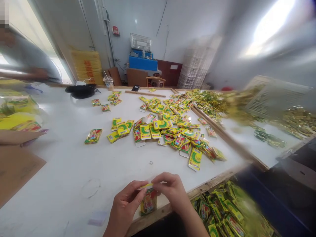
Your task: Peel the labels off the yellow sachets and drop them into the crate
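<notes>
A small yellow, green and red box (148, 202) stands near the table's front edge, its printed face toward me. My left hand (128, 202) pinches its top at the left, thumb in front of the box. From the right, my right hand (170, 191) has thumb and fingers closed on the top flap. Part of the flap is hidden by my fingers. Beyond my hands lies a loose heap of similar boxes (163, 124), some with white end flaps standing out. One box (196, 159) rests at the heap's near right edge.
Below the table edge at right, many boxes (232, 207) fill a container. A wooden strip (229, 141) divides off foil packets (207, 100) and a white basket (274, 95). Cardboard (19, 174) lies at left. A cup (108, 82) stands far back; a person (27, 59) is at far left.
</notes>
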Demonstrator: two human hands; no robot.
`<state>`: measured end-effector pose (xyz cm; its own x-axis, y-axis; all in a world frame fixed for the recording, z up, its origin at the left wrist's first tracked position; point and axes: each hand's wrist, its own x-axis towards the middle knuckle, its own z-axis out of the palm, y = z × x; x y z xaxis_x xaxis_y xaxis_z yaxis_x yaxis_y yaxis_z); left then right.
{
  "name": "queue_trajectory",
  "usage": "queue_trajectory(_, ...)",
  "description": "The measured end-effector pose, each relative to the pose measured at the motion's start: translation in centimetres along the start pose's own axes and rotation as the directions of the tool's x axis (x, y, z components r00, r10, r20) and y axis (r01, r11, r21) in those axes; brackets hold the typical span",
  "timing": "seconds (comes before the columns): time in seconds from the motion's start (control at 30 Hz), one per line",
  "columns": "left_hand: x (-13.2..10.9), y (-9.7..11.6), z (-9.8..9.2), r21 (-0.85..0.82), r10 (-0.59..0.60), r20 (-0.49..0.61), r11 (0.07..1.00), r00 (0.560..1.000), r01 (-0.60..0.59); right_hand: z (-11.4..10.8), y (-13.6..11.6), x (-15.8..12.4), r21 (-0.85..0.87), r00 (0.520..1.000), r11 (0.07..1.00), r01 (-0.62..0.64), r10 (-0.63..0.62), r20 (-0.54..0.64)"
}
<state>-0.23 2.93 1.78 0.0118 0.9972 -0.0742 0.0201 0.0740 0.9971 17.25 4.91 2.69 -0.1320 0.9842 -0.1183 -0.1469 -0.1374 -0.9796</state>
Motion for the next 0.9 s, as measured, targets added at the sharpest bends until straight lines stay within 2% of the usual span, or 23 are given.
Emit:
queue_trajectory(0.1, 0.2, -0.8, -0.9, 0.158, 0.186, 0.036, 0.969, 0.982, -0.19, -0.2, -0.2, 0.0, -0.113, 0.996, 0.989, 0.09, -0.087, 0.035)
queue_trajectory(0.17, 0.1, -1.3, -1.5, 0.244, 0.26, 0.085, 0.93, 0.962, -0.274, -0.3, -0.3, -0.1, -0.218, 0.983, 0.96, 0.177, -0.164, 0.078)
queue_trajectory(0.27, -0.2, -1.8, -2.0, 0.294, 0.293, 0.152, 0.898, 0.944, -0.326, -0.5, -0.1, -0.6, -0.292, 0.959, 0.913, 0.284, -0.264, 0.107)
queue_trajectory(0.43, -0.8, -1.7, -1.7, 0.266, 0.361, 0.209, 0.873, 0.909, -0.408, 0.3, 1.6, -2.0, -0.288, 0.915, 0.871, 0.398, -0.398, 0.062)
queue_trajectory(0.53, -1.2, -1.6, -1.6, 0.223, 0.405, 0.229, 0.863, 0.885, -0.453, 1.2, 2.3, -2.3, -0.299, 0.898, 0.852, 0.43, -0.438, 0.043)
queue_trajectory(0.6, -0.9, -1.2, -1.6, 0.234, 0.378, 0.3, 0.861, 0.876, -0.452, 0.8, 2.1, -2.3, -0.304, 0.902, 0.858, 0.415, -0.431, 0.013)
queue_trajectory(0.67, 0.7, -0.4, -1.5, 0.32, 0.326, 0.398, 0.826, 0.857, -0.463, -1.6, 1.5, -2.6, -0.315, 0.906, 0.877, 0.362, -0.411, -0.102)
queue_trajectory(0.7, 2.1, 0.0, -1.3, 0.392, 0.303, 0.416, 0.791, 0.857, -0.47, -3.7, 1.0, -3.2, -0.32, 0.899, 0.891, 0.321, -0.393, -0.192)
queue_trajectory(0.73, 3.9, 0.5, -1.1, 0.466, 0.298, 0.403, 0.746, 0.865, -0.475, -6.4, 0.6, -4.0, -0.328, 0.881, 0.906, 0.267, -0.368, -0.298)
queue_trajectory(0.77, 6.1, 1.0, -0.7, 0.553, 0.309, 0.34, 0.698, 0.888, -0.455, -9.5, 0.2, -5.1, -0.337, 0.847, 0.92, 0.202, -0.336, -0.411)
queue_trajectory(0.8, 8.6, 1.4, -0.3, 0.607, 0.327, 0.248, 0.681, 0.912, -0.41, -12.9, -0.2, -6.6, -0.357, 0.806, 0.927, 0.116, -0.298, -0.512)
queue_trajectory(0.83, 11.3, 1.8, 0.2, 0.64, 0.345, 0.157, 0.678, 0.925, -0.361, -16.3, -0.5, -8.2, -0.392, 0.74, 0.92, 0.002, -0.265, -0.619)
queue_trajectory(0.87, 13.9, 2.1, 0.6, 0.669, 0.359, 0.059, 0.678, 0.931, -0.304, -19.5, -0.6, -10.0, -0.428, 0.661, 0.896, -0.122, -0.248, -0.708)
queue_trajectory(0.9, 16.5, 2.3, 1.1, 0.688, 0.367, -0.018, 0.68, 0.93, -0.255, -22.2, -0.6, -11.9, -0.475, 0.553, 0.854, -0.215, -0.294, -0.779)
